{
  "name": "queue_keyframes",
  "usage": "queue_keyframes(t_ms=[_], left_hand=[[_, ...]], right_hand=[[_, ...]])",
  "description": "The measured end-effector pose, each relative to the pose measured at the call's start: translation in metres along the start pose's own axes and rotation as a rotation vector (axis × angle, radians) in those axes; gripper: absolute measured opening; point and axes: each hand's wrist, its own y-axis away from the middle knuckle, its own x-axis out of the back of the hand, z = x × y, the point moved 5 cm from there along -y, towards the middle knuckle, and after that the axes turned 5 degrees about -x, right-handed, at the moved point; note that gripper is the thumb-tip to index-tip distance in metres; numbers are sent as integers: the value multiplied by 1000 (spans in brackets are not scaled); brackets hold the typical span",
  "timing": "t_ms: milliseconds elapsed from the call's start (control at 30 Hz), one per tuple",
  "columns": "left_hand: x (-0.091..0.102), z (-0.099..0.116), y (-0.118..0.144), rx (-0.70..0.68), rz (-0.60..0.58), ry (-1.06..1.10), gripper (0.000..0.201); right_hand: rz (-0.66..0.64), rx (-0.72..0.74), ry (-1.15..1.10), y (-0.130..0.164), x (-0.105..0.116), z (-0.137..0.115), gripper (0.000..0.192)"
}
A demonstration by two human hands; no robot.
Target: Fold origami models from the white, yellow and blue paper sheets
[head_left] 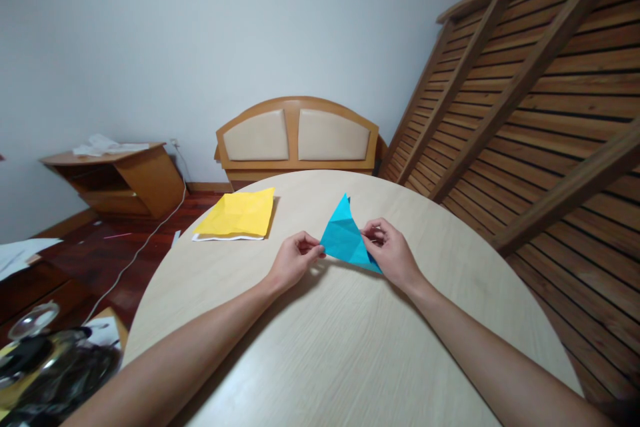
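Observation:
A sheet of blue paper (pixel 346 237), folded into a triangle with its tip pointing away from me, is held just over the round table (pixel 320 347). Creases run across its face. My left hand (pixel 296 257) pinches its left corner between thumb and fingers. On the opposite side, my right hand (pixel 393 250) grips the right edge, thumb in front and fingers curled behind. The paper hides part of the right fingertips. Left of the hands lies a creased sheet of yellow paper (pixel 237 212) on top of white paper (pixel 227 238).
Past the table's far edge stands a wooden headboard (pixel 293 107) with two cream panels. A slatted wooden frame (pixel 540 80) leans along the right. At left are a low cabinet (pixel 145 180), a white cable (pixel 145 247) on the floor and a dark transparent object (pixel 75 373) near the table.

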Motion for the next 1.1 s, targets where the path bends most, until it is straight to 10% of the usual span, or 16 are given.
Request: queue_keyframes(t_ms=[533, 800, 1100], left_hand=[[2, -3, -3, 70, 34, -80, 19], [0, 12, 4, -180, -64, -283, 37], [1, 14, 2, -142, -56, -151, 50]], right_hand=[[-131, -46, 42, 0, -8, 3, 36], [-128, -93, 14, -5, -4, 12, 39], [-132, -130, -62, -4, -4, 9, 43]])
